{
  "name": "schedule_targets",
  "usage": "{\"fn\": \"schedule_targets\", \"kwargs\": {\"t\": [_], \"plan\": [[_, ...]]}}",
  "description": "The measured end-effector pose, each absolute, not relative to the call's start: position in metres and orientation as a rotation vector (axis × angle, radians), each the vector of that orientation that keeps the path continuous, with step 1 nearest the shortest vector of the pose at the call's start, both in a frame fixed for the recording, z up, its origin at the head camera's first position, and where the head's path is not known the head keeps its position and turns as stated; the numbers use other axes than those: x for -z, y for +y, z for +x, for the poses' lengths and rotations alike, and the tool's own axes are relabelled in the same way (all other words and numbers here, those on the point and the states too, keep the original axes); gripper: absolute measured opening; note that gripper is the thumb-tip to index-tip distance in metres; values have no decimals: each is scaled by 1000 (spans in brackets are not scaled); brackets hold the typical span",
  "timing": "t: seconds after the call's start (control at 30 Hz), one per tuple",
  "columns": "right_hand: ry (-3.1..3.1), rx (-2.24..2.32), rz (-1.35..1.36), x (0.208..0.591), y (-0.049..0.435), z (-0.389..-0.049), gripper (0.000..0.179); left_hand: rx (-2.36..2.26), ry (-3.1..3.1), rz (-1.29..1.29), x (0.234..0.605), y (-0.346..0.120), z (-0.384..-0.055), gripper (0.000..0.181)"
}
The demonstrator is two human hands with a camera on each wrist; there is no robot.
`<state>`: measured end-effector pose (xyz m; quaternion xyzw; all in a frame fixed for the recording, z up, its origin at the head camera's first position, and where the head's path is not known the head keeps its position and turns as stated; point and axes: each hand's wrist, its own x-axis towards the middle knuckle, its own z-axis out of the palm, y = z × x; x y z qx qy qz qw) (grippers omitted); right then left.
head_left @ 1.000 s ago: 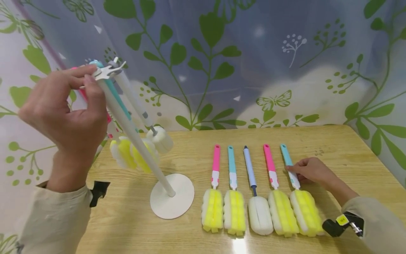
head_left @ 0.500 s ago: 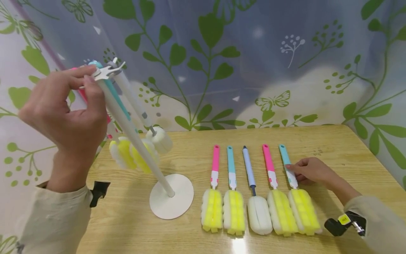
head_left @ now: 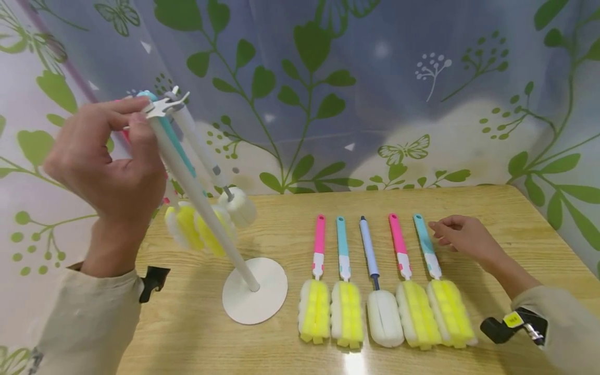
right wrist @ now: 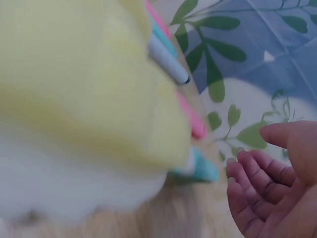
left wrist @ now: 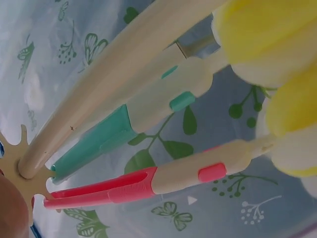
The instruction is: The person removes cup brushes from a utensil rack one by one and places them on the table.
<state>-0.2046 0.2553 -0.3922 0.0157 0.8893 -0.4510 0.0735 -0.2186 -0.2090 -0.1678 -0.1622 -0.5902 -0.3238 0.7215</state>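
My left hand (head_left: 110,161) pinches the hooked top of a white stand (head_left: 199,200), whose pole leans up from a round base. Hanging from its hooks are a pink-handled sponge brush (left wrist: 133,187), a teal-handled one (left wrist: 94,144) and a white-and-grey one (head_left: 192,133). On the table, my right hand (head_left: 469,237) hovers just right of a teal sponge brush (head_left: 426,245) at the end of a row. The right wrist view shows its fingers (right wrist: 255,173) loosely bent, holding nothing, near that brush's teal handle tip.
Left of the teal brush lie a pink brush (head_left: 397,237), a blue-handled brush with a white sponge (head_left: 384,317), another teal brush (head_left: 341,237) and another pink one (head_left: 319,234). They lie side by side on the wooden table (head_left: 187,333), against a leaf-patterned curtain (head_left: 281,130).
My right hand has let go of the teal brush's handle and moved up and slightly right; the brush stays in the row. My left hand has shifted slightly right, still at the stand's top.
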Motion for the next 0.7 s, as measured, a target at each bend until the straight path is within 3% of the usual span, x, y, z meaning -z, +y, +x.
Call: {"fn": "schedule_targets", "kwargs": {"t": [0.37,0.7], "plan": [[2709,1394,-47,367,222,-213,56,1177,-1191,-608,167,-197,-211,27],[2660,1497,-171,358,194,-218,49,1368,-1180,-685,164,-206,-212,19]]}}
